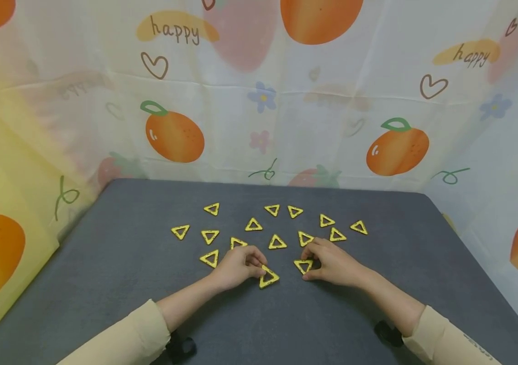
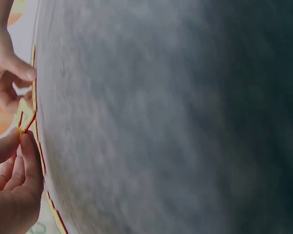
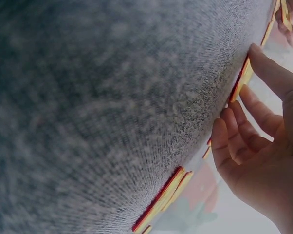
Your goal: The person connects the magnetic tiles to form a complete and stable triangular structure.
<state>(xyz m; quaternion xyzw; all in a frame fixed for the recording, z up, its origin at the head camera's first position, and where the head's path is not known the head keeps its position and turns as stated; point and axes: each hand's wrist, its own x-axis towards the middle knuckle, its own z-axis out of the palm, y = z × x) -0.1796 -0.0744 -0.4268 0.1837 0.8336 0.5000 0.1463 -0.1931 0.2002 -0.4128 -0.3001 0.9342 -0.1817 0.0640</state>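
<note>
In the head view, the left hand (image 1: 235, 267) pinches a yellow open-centred triangle (image 1: 270, 282) by one corner, between thumb and fingers. In the left wrist view this triangle (image 2: 30, 118) is tilted up at the fingertips. Across from it, the right hand (image 1: 335, 263) has its thumb and index finger at the edges of another yellow triangle (image 1: 303, 262). That piece (image 3: 243, 78) lies flat on the tabletop in the right wrist view, its edge dark red underneath. A further triangle (image 1: 303, 240) is just beyond the right fingers, and one (image 1: 236, 241) lies behind the left hand.
Several more yellow triangles, such as one at the left (image 1: 179, 232) and one at the right (image 1: 359, 227), lie scattered over the far half of the dark grey table (image 1: 117, 253). A fruit-printed curtain (image 1: 240, 126) hangs behind it.
</note>
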